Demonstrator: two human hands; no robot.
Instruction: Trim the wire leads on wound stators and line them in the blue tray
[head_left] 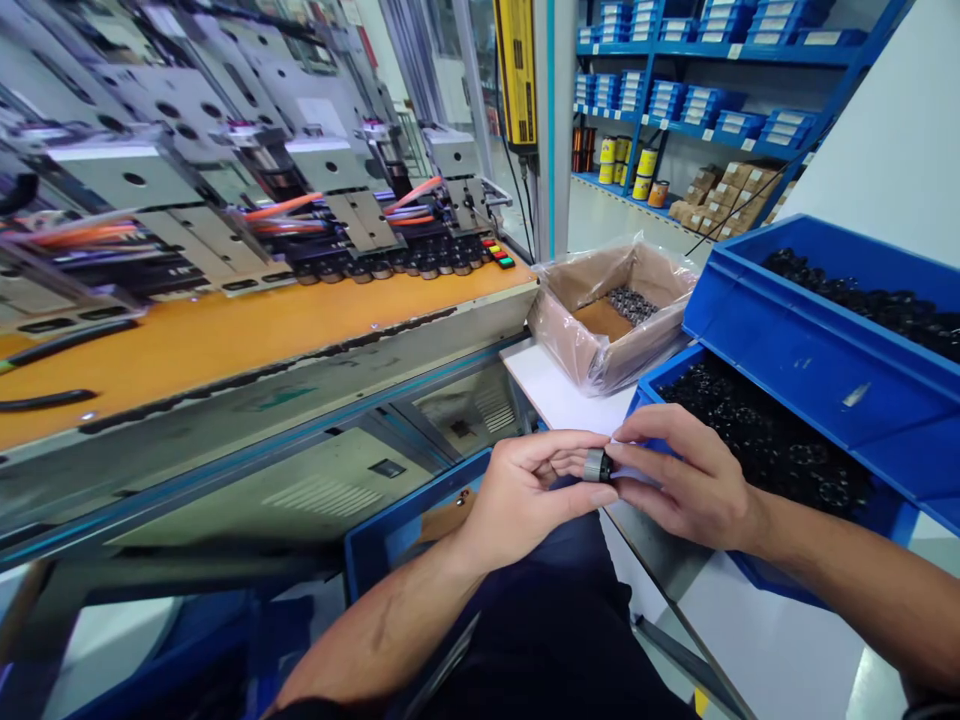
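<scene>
Between my two hands is a small cylindrical part (pixel 597 465) with a ribbed grey metal body and a black end on its right side. My left hand (pixel 517 490) is closed round the metal body, with the thumb along its lower side. From the right, the fingers of my right hand (pixel 686 475) close on the black end. Whether they also hold a separate black piece is hidden. Just beyond my right hand stands a blue bin (pixel 652 385) full of small black parts (pixel 757 430).
A second blue bin (pixel 810 350) of black parts rests above the first. A plastic-lined carton (pixel 600 350) holds small metal parts. To the left runs a machine bench (pixel 300 340) with a row of similar cylinders (pixel 382 265) and pliers handles (pixel 52 400). Below lies another blue bin (pixel 375 545).
</scene>
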